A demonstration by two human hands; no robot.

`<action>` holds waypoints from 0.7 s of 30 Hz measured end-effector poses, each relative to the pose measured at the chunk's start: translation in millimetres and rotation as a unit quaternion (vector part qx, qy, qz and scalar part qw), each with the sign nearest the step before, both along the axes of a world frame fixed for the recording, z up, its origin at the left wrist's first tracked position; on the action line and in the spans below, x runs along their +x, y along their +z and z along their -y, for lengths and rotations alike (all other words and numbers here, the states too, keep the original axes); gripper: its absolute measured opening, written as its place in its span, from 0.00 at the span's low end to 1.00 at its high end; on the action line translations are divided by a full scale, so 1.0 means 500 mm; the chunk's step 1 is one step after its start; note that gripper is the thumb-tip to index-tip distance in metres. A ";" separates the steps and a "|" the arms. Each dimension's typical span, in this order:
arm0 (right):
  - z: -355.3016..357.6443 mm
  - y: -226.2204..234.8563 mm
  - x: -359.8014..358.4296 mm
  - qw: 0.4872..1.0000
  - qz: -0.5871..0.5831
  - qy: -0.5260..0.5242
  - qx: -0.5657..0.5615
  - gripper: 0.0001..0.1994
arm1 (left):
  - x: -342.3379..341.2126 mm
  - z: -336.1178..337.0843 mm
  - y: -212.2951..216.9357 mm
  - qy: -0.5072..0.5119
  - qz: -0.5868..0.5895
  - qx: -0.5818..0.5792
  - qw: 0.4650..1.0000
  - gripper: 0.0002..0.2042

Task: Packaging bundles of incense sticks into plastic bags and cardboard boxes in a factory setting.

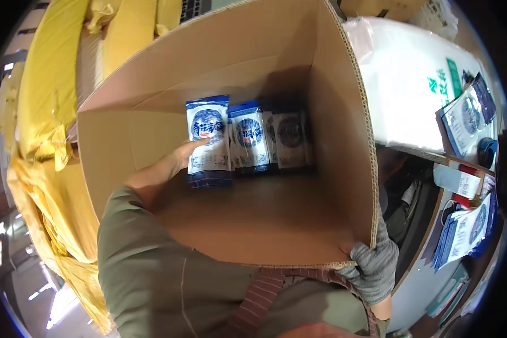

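A large open cardboard box [242, 219] fills the middle of the head view. Inside it, my left hand [187, 153] grips a blue-and-white pouch [209, 121] by its left side, with the thumb across its front. Right beside that pouch stands a similar pouch [249, 135], and more pouches [290, 138] continue the row toward the shaded right wall. My right hand [372, 269], in a grey glove, is closed on the box's near right corner. Parts of the fingers of both hands are hidden.
Yellow-wrapped bundles [50, 84] are stacked along the left. At the right lies a white plastic-wrapped bale [405, 84] with a loose pouch [466, 118] on its edge. Lower down, a stack of pouches [465, 231] sits on a grey surface [414, 304].
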State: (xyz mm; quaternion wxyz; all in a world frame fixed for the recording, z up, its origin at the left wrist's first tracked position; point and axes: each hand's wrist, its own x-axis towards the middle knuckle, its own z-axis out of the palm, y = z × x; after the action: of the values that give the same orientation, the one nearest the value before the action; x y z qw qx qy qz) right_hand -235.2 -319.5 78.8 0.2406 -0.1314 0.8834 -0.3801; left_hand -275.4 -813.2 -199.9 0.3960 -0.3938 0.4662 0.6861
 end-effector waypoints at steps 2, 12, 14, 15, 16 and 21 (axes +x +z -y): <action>0.014 0.009 -0.017 0.972 0.182 -0.132 -0.074 0.40 | -0.001 0.046 -0.039 -0.100 -0.001 -0.040 0.994 0.31; 0.030 0.002 -0.027 0.993 -0.121 0.011 0.012 0.19 | -0.141 0.040 0.256 -0.293 -0.258 -0.424 0.818 0.28; 0.037 0.000 -0.026 0.990 -0.138 0.031 0.029 0.17 | -0.154 -0.012 0.420 -0.306 -0.388 -0.425 0.759 0.24; 0.037 0.000 -0.024 0.986 -0.154 0.061 0.033 0.14 | -0.131 0.002 0.490 -0.292 -0.429 -0.456 0.722 0.23; 0.046 -0.002 -0.021 0.987 -0.132 0.044 0.076 0.14 | -0.097 -0.013 0.570 -0.267 -0.441 -0.484 0.707 0.23; -0.020 -0.031 0.017 0.985 -0.154 0.075 -0.035 0.20 | 0.369 0.354 0.580 0.154 -0.283 -0.567 0.758 0.29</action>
State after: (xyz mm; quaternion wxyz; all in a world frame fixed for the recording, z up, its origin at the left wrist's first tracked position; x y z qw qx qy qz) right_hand -226.6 -309.3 63.4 0.1245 -0.2627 0.8837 -0.3668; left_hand -90.7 -990.3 90.1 -0.1605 -0.4010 0.7938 0.4281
